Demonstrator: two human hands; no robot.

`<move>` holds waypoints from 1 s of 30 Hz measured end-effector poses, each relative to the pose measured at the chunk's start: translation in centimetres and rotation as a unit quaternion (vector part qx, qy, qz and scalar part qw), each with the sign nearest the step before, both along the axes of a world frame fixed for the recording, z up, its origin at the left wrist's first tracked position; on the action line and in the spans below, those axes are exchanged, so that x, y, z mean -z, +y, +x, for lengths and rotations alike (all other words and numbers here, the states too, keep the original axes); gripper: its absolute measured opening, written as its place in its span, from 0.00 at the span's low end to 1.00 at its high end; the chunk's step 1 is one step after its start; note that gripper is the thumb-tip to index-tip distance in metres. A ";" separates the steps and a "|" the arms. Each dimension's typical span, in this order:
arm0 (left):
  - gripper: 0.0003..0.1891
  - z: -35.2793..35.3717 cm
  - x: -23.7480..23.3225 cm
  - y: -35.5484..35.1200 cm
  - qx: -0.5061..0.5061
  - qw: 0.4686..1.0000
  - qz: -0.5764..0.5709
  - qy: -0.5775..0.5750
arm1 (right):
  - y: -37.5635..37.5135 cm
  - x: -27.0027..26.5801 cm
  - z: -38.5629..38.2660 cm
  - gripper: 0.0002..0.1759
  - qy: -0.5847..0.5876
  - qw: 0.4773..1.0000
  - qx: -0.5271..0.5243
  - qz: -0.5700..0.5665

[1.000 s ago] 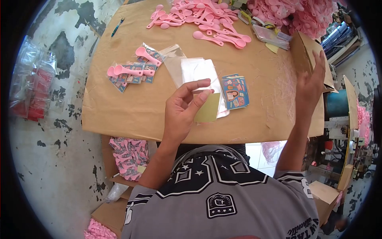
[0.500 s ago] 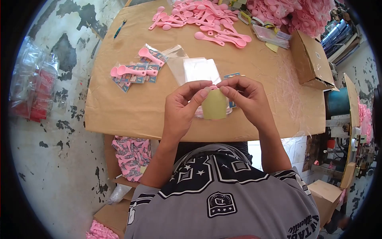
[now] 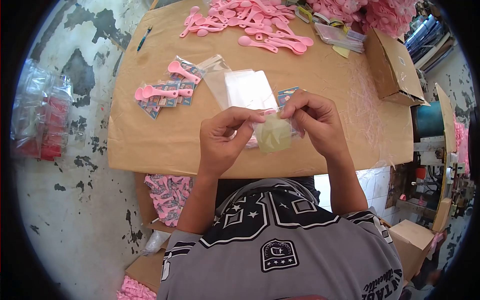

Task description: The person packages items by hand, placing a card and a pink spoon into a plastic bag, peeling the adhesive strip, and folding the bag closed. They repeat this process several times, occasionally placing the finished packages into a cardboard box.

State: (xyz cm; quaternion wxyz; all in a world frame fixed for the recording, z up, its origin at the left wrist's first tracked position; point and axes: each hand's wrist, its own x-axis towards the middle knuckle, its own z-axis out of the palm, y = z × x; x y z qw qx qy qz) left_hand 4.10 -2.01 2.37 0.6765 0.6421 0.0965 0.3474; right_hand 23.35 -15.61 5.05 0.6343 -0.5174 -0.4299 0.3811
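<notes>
Between my hands hangs a pale green card [image 3: 274, 136] with clear plastic over it, and a bit of pink shows at its top edge. My left hand [image 3: 225, 137] pinches the upper left corner of the plastic. With thumb and fingers closed, my right hand [image 3: 316, 122] holds the upper right side. Just beyond them lies a stack of clear plastic bags [image 3: 247, 90]. A blue printed card [image 3: 286, 95] is partly hidden behind my right hand. Pink spoons [image 3: 162, 92] on blue cards in clear bags lie to the left.
Many loose pink spoons [image 3: 245, 17] are heaped at the table's far side. A cardboard box [image 3: 395, 67] stands at the right, near tape rolls and a plastic case [image 3: 340, 39]. A pen [image 3: 144, 39] lies far left. Packed spoons [image 3: 170, 197] fill a box below the table.
Clear plastic now shows over the green card, with glare and creases on it. My hands have moved slightly apart, and the camera view has shifted a little.
</notes>
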 end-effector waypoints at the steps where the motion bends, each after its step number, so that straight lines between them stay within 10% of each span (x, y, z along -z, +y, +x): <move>1: 0.07 0.1 -0.1 0.1 0.003 1.000 0.023 -0.002 | -0.1 -0.1 0.2 0.09 -0.007 1.000 0.000 0.005; 17: 0.23 -1.2 -2.0 -0.6 -0.056 0.997 0.005 0.052 | 0.9 -1.2 -1.6 0.17 -0.056 0.997 0.043 -0.017; 30: 0.18 -4.0 -1.6 0.2 -0.019 0.997 -0.051 0.054 | 2.2 -2.3 -2.6 0.09 -0.152 0.988 -0.015 -0.024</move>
